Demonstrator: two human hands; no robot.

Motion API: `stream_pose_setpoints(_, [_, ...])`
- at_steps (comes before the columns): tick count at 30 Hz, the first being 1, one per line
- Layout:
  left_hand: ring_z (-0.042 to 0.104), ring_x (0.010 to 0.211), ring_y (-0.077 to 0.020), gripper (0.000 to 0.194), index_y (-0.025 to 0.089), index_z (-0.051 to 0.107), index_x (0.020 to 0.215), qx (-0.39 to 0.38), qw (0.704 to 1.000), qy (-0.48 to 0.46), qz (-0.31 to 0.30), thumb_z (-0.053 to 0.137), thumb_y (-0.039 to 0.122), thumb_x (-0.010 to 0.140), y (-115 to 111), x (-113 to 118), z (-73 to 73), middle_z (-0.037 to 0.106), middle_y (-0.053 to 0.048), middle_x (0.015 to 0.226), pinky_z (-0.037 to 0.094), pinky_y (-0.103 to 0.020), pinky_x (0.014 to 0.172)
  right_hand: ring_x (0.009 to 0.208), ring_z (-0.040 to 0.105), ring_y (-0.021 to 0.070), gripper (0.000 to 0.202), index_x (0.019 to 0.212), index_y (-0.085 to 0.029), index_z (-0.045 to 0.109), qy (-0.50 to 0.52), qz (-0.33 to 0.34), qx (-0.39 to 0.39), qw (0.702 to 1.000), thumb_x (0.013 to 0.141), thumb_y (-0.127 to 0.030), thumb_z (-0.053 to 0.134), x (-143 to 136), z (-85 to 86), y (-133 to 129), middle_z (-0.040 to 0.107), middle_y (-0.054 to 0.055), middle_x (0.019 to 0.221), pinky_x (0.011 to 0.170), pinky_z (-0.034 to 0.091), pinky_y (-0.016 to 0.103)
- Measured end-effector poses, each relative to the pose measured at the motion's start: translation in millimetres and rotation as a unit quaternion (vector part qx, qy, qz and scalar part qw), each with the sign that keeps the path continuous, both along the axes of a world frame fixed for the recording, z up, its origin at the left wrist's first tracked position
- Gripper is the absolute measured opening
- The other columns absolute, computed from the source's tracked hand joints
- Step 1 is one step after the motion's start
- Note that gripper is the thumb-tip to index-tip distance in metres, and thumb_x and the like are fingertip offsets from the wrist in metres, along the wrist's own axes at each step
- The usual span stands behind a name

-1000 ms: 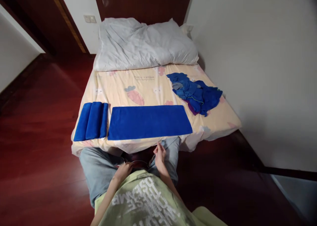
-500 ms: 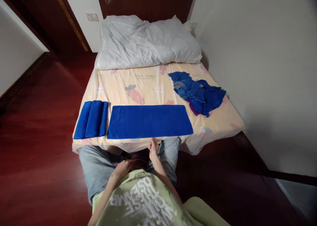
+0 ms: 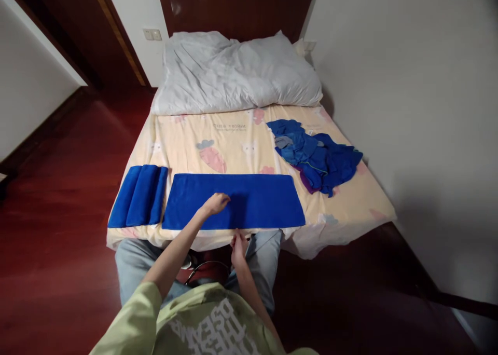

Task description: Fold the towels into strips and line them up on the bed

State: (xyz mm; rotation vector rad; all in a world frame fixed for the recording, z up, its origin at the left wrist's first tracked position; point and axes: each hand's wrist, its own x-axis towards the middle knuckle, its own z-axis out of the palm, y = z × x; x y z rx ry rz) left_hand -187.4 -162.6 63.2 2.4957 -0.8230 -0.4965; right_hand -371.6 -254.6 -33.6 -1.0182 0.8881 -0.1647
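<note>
A blue towel (image 3: 268,202) lies flat in a long rectangle along the near edge of the bed. Above its middle is my left hand (image 3: 217,203), fingers bent together, its shadow falling on the cloth. Nothing shows between those fingers. At the towel's near edge my right hand (image 3: 239,243) is closed, fingertips meeting the hem; whether they pinch the cloth is hidden. To the left of the towel sit folded blue towels (image 3: 138,196), side by side. A crumpled pile of blue cloths (image 3: 321,155), with grey and purple bits, lies to the right.
The bed (image 3: 179,142) has a cream sheet printed with carrots. A pale grey quilt or pillow (image 3: 237,74) lies at its head, against the dark headboard (image 3: 233,7). A white wall (image 3: 389,111) runs along the right; red wooden floor (image 3: 58,230) is at the left.
My left hand has risen from my lap and moved forward over the flat blue towel. The right hand stays at the towel's near edge. The view has shifted slightly.
</note>
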Motion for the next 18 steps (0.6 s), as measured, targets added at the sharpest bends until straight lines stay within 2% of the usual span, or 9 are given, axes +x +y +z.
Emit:
stream_pose_setpoints(4, [0.070,0.114,-0.0221,0.031,0.017,0.078,0.109,0.039,0.999,-0.019,0.027,0.052,0.013,0.093,-34.9,66.3,-2.2,0.077,-0.009,0.116,0.051,-0.030,0.106,0.046,0.029,0.0058,0.048,0.069,-0.022,0.047,0.033,-0.017,0.026,0.999,0.076,-0.060,0.076,1.6,4.5,-1.5,0.037,-0.009,0.051,0.047,0.025,0.022])
stream_pose_setpoints(8, [0.067,0.119,-0.0223,0.036,0.015,0.074,0.120,0.046,0.998,-0.017,0.051,0.051,0.008,0.093,-60.2,111.7,-15.7,0.074,-0.013,0.123,0.048,-0.031,0.110,0.049,0.032,0.0065,0.046,0.072,-0.022,0.050,0.048,-0.021,0.041,0.998,0.075,-0.058,0.078,4.1,7.2,-1.1,0.037,-0.009,0.055,0.050,0.026,0.022])
stream_pose_setpoints(12, [0.065,0.121,-0.0233,0.041,0.013,0.067,0.133,0.055,0.996,-0.004,0.067,0.049,0.008,0.095,-77.3,133.9,-33.7,0.070,-0.015,0.128,0.049,-0.034,0.109,0.051,0.033,0.0070,0.049,0.068,-0.021,0.046,0.054,-0.012,0.043,0.998,0.077,-0.058,0.078,3.5,12.0,0.7,0.036,-0.008,0.055,0.050,0.027,0.023])
stream_pose_setpoints(16, [0.066,0.118,-0.0223,0.034,0.013,0.070,0.125,0.064,0.995,0.014,0.079,0.053,0.010,0.096,-87.5,142.6,-47.4,0.070,-0.015,0.126,0.050,-0.032,0.107,0.051,0.034,0.0068,0.048,0.067,-0.021,0.045,0.049,-0.007,0.044,0.998,0.082,-0.056,0.074,2.1,17.3,2.2,0.038,-0.008,0.055,0.051,0.030,0.022])
stream_pose_setpoints(18, [0.066,0.117,-0.0210,0.031,0.014,0.072,0.121,0.068,0.993,0.019,0.090,0.052,0.011,0.097,-90.8,145.5,-51.6,0.069,-0.014,0.126,0.050,-0.030,0.105,0.052,0.039,0.0072,0.043,0.070,-0.019,0.052,0.055,-0.017,0.058,0.997,0.081,-0.054,0.075,1.5,17.9,2.3,0.047,-0.007,0.056,0.054,0.036,0.022])
